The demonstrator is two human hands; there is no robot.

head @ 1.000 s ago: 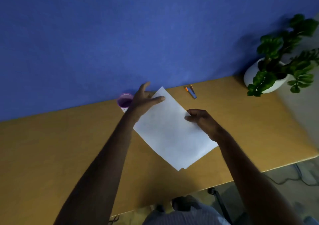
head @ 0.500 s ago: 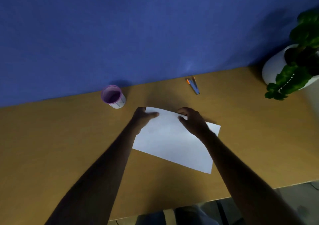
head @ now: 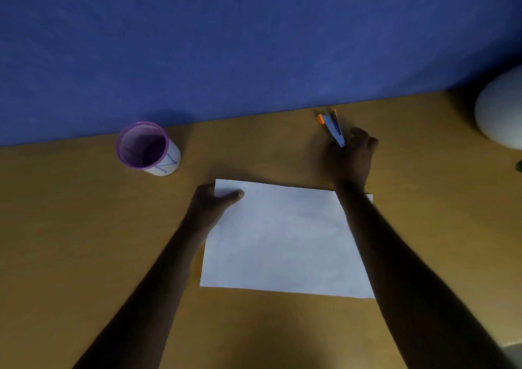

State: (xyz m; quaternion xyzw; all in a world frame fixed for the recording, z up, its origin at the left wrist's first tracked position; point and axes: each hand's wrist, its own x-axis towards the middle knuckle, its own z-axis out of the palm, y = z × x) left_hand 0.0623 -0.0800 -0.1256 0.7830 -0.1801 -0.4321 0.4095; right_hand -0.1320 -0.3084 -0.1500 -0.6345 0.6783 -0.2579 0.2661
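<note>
now left hand (head: 214, 207) presses flat on paper (head: 288, 241); right hand (head: 351, 159) touches pens (head: 332, 127), grip unclear.

Leaving bare table (head: 248, 148) open between cup (head: 147, 146) and pens (head: 332, 127); hemming in far edge with wall (head: 254, 43), right end with pot (head: 500, 108).

Pretty plain setup here: a flat, deep-blue wall (head: 254, 29) fills the whole top half and runs straight down to the back edge of a yellowish wood-look counter (head: 70, 241). Lighting's dim and soft, a bit brighter toward the counter's right side. A tiny sliver of greyish floor (head: 514, 355) peeks in bottom right.
</note>
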